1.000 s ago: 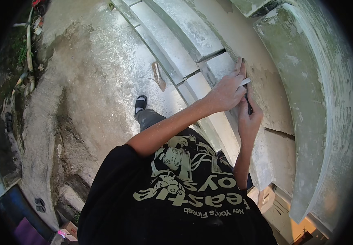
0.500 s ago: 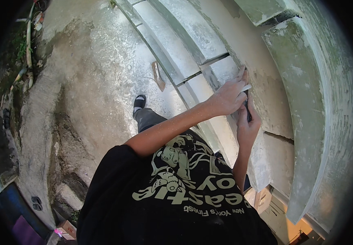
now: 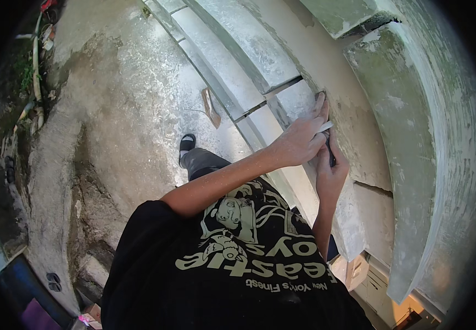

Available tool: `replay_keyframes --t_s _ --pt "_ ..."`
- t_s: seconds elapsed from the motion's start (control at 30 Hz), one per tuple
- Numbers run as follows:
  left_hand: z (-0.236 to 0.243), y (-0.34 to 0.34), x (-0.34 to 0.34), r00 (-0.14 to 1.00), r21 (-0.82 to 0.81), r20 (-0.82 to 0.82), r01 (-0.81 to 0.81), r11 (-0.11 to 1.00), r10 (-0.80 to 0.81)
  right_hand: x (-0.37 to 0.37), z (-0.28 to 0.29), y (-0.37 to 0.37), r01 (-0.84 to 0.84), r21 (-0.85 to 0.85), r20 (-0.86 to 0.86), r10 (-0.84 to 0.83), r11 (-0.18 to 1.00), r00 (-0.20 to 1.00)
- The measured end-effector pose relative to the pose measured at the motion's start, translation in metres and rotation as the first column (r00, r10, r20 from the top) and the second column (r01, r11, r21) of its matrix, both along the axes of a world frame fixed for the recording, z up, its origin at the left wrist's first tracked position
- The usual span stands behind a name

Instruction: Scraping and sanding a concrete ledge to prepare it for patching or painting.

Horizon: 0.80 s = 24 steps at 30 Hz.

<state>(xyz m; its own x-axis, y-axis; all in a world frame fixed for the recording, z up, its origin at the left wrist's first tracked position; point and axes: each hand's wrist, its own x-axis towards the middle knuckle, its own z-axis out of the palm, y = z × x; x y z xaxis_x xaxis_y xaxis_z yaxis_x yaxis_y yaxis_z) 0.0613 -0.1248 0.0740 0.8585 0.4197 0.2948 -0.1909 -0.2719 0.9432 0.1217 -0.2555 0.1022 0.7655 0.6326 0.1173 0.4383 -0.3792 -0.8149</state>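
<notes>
Handle (image 3: 332, 159), slim, black, clamped in right hand (image 3: 331, 177); left hand (image 3: 304, 141), grip unclear, seemingly steadies it beside pale concrete slab (image 3: 294, 100).

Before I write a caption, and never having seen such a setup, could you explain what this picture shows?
There's no machine here, just someone's two bare hands. A wide fisheye camera worn on the head looks down, so straight edges bend. The right hand holds a slim dark object; I can't tell its exact kind. The left hand is close beside it, with a narrow pale strip sticking out. Both are over pale, stepped slabs. A brown piece lies on the ground near a sandalled foot.
</notes>
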Motion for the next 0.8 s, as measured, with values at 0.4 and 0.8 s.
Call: replay_keyframes --t_s 0.4,0.8 --pt "0.001 0.007 -0.005 0.997 -0.041 -0.047 0.058 0.997 -0.060 -0.007 0.007 0.012 0.018 -0.028 -0.052 -0.019 0.999 0.998" --pt "0.002 0.022 0.008 0.992 0.015 0.085 -0.095 0.995 0.094 -0.006 -0.001 0.019 0.012 0.041 -0.053 -0.010 0.999 0.999"
